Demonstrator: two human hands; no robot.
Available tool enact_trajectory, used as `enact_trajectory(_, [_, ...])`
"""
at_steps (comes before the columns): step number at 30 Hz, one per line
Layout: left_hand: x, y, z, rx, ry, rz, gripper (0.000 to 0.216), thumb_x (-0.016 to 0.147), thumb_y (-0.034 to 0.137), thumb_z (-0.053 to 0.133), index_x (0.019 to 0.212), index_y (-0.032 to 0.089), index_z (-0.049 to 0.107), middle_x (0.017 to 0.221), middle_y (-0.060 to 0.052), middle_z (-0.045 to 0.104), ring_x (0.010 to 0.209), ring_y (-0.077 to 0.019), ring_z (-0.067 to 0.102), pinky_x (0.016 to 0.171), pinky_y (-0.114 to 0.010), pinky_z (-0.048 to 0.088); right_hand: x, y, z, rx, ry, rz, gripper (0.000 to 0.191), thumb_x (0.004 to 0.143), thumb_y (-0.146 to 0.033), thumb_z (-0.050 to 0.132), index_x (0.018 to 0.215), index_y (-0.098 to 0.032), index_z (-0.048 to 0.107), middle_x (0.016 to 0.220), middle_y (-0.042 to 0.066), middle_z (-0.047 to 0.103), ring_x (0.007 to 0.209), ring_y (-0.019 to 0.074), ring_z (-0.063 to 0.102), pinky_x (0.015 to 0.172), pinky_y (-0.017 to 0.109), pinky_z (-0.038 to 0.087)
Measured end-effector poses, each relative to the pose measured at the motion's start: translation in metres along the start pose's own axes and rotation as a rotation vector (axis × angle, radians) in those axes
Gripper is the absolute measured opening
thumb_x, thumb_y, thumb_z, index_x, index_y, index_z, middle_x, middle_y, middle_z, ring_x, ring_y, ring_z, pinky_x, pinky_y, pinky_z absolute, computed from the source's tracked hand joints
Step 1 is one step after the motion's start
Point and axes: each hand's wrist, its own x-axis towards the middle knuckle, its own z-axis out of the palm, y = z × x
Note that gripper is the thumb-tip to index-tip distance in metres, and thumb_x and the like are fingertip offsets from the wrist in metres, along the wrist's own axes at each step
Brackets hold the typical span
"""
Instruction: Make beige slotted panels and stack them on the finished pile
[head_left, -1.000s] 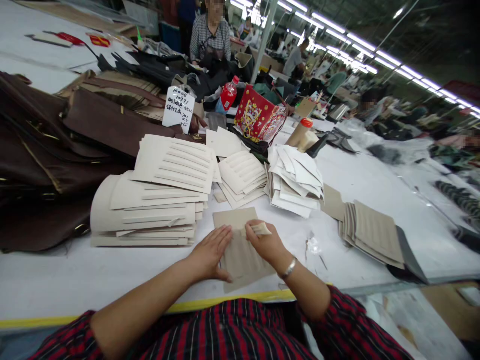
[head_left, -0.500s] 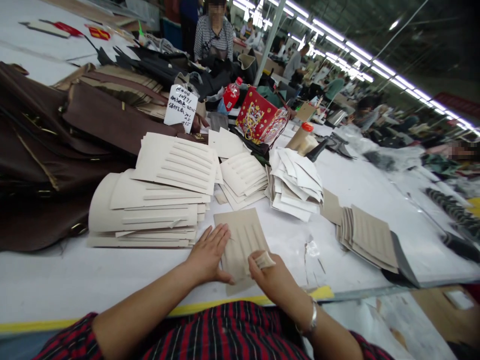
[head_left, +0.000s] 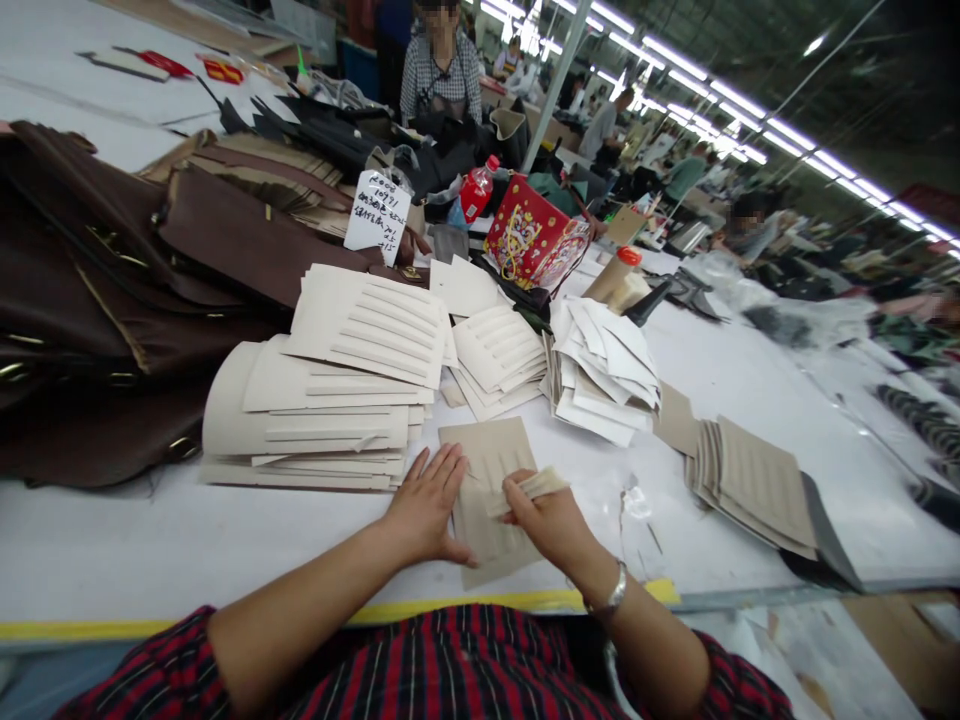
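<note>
A tan slotted panel (head_left: 487,470) lies flat on the white table (head_left: 150,540) in front of me. My left hand (head_left: 429,500) rests open on its left edge, fingers spread and pressing it down. My right hand (head_left: 546,515) is closed in a pinch on a thin tan strip (head_left: 534,487), held over the panel's right side. A silver bracelet sits on my right wrist.
Stacks of cream slotted panels (head_left: 322,400) and white cards (head_left: 604,370) lie beyond my hands, and tan panels (head_left: 750,480) at the right. Brown leather bags (head_left: 112,300) fill the left. A red printed box (head_left: 529,232), a red bottle (head_left: 477,190) and people at the back.
My right hand drew back toward me with the strip, then moved up over the panel again. My left hand stayed pressed on the panel.
</note>
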Motion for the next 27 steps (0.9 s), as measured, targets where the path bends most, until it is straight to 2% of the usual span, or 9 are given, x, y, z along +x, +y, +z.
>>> enact_trajectory(3, [-0.002,0.000,0.000,0.004,0.014,0.006,0.120,0.043,0.086,0.040,0.133,0.008,0.027,0.142,-0.019,0.020,0.131,-0.0312,0.013,0.106,-0.047,0.002,0.013,-0.002,0.006,0.046,0.165,-0.062,0.026,0.083,-0.039,0.041,0.083,-0.018,0.057,0.070,0.001,0.063,0.060,0.0123,0.062,0.061,0.022,0.050])
enact_trajectory(5, [-0.003,0.001,-0.003,0.008,0.022,0.014,0.113,0.046,0.086,0.040,0.132,0.013,0.032,0.141,-0.017,0.023,0.130,-0.0324,0.014,0.105,-0.048,0.001,0.021,-0.001,0.010,0.056,0.187,-0.088,0.025,0.084,-0.038,0.041,0.082,-0.018,0.057,0.072,0.002,0.063,0.060,0.0124,0.062,0.062,0.023,0.050])
enact_trajectory(8, [-0.003,0.004,-0.007,-0.001,0.012,0.045,0.102,0.051,0.084,0.039,0.128,0.017,0.039,0.138,-0.013,0.034,0.129,-0.0323,0.020,0.104,-0.050,-0.001,0.025,0.002,0.013,0.052,0.175,-0.119,0.026,0.084,-0.038,0.040,0.081,-0.019,0.057,0.073,0.002,0.063,0.059,0.0120,0.061,0.062,0.024,0.050])
enact_trajectory(11, [-0.001,0.006,-0.011,-0.009,-0.007,0.057,0.101,0.051,0.083,0.041,0.128,0.017,0.040,0.134,-0.012,0.040,0.126,-0.0323,0.025,0.105,-0.049,0.001,0.030,0.003,0.014,-0.003,0.167,-0.150,0.025,0.085,-0.037,0.040,0.083,-0.019,0.057,0.072,0.002,0.063,0.060,0.0120,0.061,0.063,0.024,0.050])
enact_trajectory(17, [0.000,0.007,-0.013,0.019,-0.041,0.063,0.104,0.050,0.082,0.045,0.129,0.014,0.039,0.135,-0.014,0.038,0.126,-0.0336,0.025,0.104,-0.048,0.007,0.033,-0.004,0.015,-0.199,0.124,-0.209,0.025,0.085,-0.035,0.040,0.082,-0.018,0.058,0.072,0.003,0.064,0.066,0.0132,0.062,0.064,0.022,0.047])
enact_trajectory(22, [0.000,0.007,-0.014,0.036,-0.047,0.069,0.105,0.051,0.082,0.043,0.130,0.014,0.035,0.136,-0.013,0.037,0.126,-0.0323,0.025,0.104,-0.048,0.007,0.036,-0.016,0.014,-0.319,0.101,-0.130,0.029,0.085,-0.034,0.039,0.075,-0.016,0.059,0.062,0.005,0.063,0.063,0.0144,0.061,0.061,0.021,0.045])
enact_trajectory(27, [-0.001,0.007,-0.014,0.040,-0.043,0.065,0.103,0.051,0.082,0.043,0.128,0.015,0.038,0.136,-0.013,0.037,0.127,-0.0326,0.023,0.104,-0.048,0.008,0.036,-0.013,0.010,-0.174,0.037,-0.096,0.031,0.086,-0.037,0.037,0.074,-0.017,0.057,0.061,0.002,0.063,0.057,0.0122,0.061,0.060,0.021,0.046])
